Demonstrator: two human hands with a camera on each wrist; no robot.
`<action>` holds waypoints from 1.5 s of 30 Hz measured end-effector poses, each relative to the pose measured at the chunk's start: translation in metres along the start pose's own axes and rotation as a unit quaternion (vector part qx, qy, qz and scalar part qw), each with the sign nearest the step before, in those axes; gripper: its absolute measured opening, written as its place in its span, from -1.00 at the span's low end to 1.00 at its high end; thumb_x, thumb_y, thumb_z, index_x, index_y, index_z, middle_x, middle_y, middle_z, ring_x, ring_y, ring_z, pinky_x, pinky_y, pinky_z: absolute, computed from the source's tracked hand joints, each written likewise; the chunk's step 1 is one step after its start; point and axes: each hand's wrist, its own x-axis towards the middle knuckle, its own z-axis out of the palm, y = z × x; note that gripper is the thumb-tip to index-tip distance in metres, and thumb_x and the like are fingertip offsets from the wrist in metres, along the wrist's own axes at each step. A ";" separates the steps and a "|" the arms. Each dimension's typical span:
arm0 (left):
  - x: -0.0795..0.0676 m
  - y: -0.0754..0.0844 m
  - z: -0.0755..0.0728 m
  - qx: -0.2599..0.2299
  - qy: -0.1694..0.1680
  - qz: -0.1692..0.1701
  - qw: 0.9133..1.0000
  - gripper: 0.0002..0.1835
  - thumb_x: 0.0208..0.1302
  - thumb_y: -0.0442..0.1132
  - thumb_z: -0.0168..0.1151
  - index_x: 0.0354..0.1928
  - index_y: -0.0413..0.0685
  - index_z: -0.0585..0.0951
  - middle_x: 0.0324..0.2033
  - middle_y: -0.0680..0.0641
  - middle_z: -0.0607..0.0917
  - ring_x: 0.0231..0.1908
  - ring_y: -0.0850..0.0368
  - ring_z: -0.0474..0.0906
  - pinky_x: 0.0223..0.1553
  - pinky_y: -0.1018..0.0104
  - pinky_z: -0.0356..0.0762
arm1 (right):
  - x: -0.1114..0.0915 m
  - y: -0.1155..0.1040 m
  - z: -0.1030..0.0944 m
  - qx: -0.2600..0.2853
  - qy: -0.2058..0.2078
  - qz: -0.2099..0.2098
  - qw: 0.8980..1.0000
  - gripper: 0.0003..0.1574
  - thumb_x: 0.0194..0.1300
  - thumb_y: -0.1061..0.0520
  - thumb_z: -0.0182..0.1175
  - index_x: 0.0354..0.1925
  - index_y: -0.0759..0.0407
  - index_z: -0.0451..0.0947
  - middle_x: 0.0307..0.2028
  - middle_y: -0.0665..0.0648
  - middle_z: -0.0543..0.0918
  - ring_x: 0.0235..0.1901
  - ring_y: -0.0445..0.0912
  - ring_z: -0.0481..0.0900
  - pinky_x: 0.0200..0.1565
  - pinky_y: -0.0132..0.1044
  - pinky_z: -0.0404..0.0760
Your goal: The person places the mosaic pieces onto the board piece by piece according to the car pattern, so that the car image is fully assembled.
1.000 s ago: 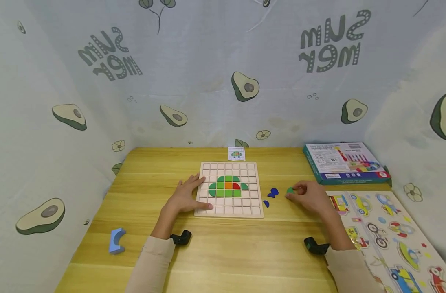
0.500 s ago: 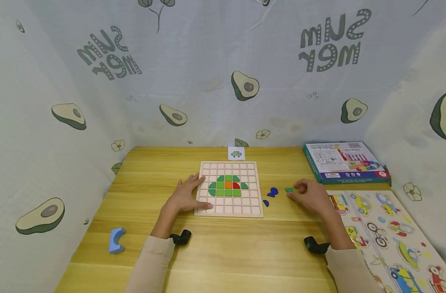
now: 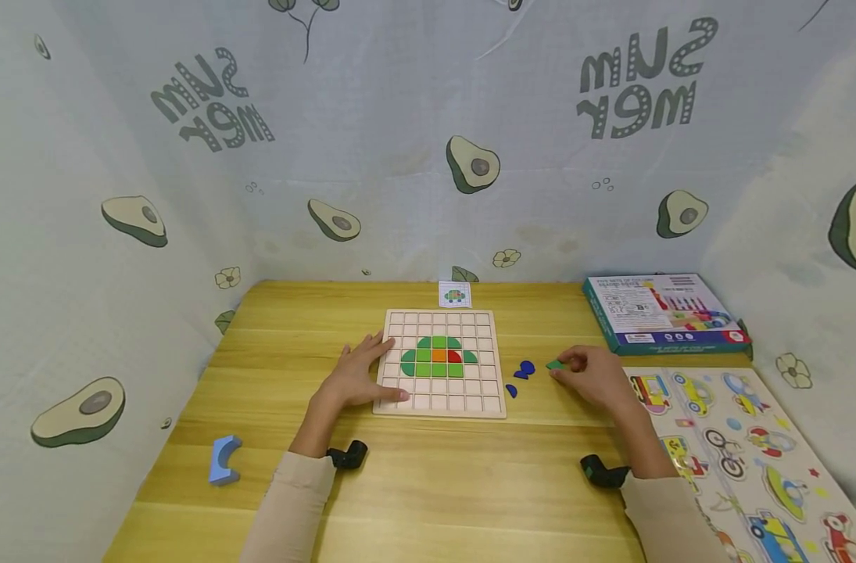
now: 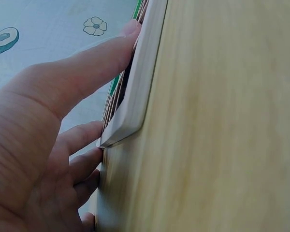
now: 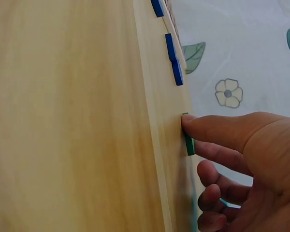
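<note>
My left hand (image 3: 357,374) lies with spread fingers at the left side of a square wooden grid board (image 3: 418,403), thumb on its lower cells and fingertips at its edge. Green, orange and red tiles (image 3: 438,356) in its cells form a car shape. Right of the board, my right hand (image 3: 595,378) pinches a small green piece (image 3: 554,365) with thumb and index finger, close over the table; the other fingers curl loosely in the right wrist view. Between board and hand lie blue half-round pieces (image 3: 527,367), two of them touching.
A small picture card (image 3: 455,295) with a car pattern lies behind the board. At the right are a cardboard box (image 3: 663,313) and a vehicle puzzle board (image 3: 744,485) beside my right forearm. A light blue arch block (image 3: 223,461) sits at the left.
The green piece has turned in my right fingers, from a rounded outline to a pointed one, and shifted slightly left. My left hand and the board keep their places.
</note>
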 end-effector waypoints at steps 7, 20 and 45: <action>0.001 -0.001 0.000 0.001 -0.002 0.001 1.000 0.21 -0.02 0.36 0.53 0.63 0.19 0.17 0.65 -0.01 0.02 0.65 -0.09 -0.16 0.61 -0.25 -0.38 | 0.001 -0.003 0.003 0.005 0.015 -0.024 1.000 -0.62 0.37 0.03 0.38 0.00 0.27 0.71 -0.25 0.19 0.68 -0.26 0.00 0.55 -0.21 -0.21 0.51; 0.000 0.000 0.000 -0.001 0.005 0.005 1.000 0.20 -0.03 0.35 0.55 0.62 0.15 0.20 0.65 -0.05 0.05 0.65 -0.12 -0.14 0.60 -0.30 -0.34 | 0.001 -0.018 0.009 -0.007 0.028 -0.065 0.997 -0.67 0.36 0.07 0.37 0.01 0.21 0.72 -0.32 0.11 0.61 -0.34 -0.03 0.42 -0.28 -0.22 0.39; -0.001 0.000 -0.001 -0.009 0.003 -0.006 1.000 0.21 -0.05 0.35 0.55 0.63 0.21 0.18 0.65 -0.01 0.04 0.66 -0.06 -0.16 0.62 -0.21 -0.39 | 0.005 -0.063 0.038 0.030 -0.029 -0.122 0.992 -0.75 0.34 0.18 0.39 -0.04 0.23 0.74 -0.39 0.08 0.53 -0.41 -0.09 0.37 -0.31 -0.28 0.37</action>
